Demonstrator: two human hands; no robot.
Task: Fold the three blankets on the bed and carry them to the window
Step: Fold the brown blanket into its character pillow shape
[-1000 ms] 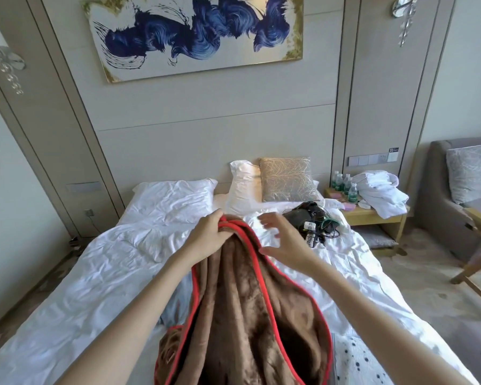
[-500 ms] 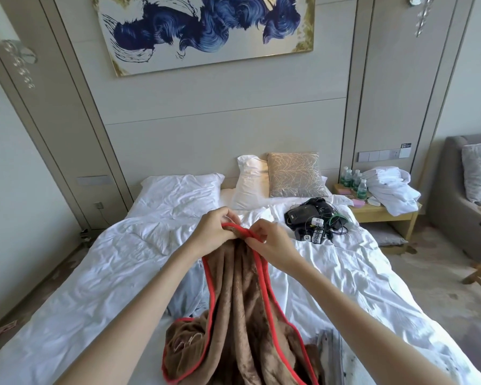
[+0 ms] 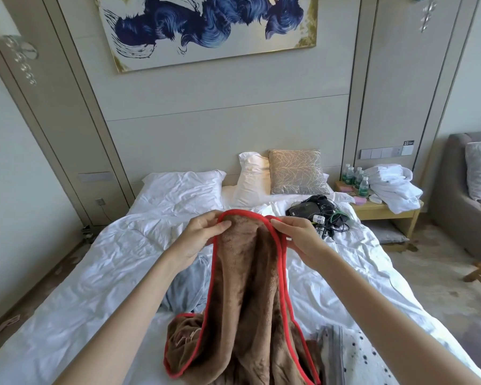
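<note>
— Over the bed's (image 3: 75,287) foot end, where's the brown blanket (image 3: 245,295)?
— Hanging between both hands! Left hand (image 3: 203,234) and right hand (image 3: 300,237) each pinch its red-trimmed top edge; the bottom pools on the sheet.

- Three blankets: brown (image 3: 247,287); pale blue (image 3: 189,282); spotted white (image 3: 364,354);
- Three pillows (image 3: 184,187);
- Two hands: left (image 3: 203,234); right (image 3: 300,237);
- One painting (image 3: 206,29)

Brown red-edged blanket (image 3: 245,295) hangs bunched over the bed (image 3: 75,287), beside grey (image 3: 188,282) and spotted (image 3: 356,354) blankets.
</note>
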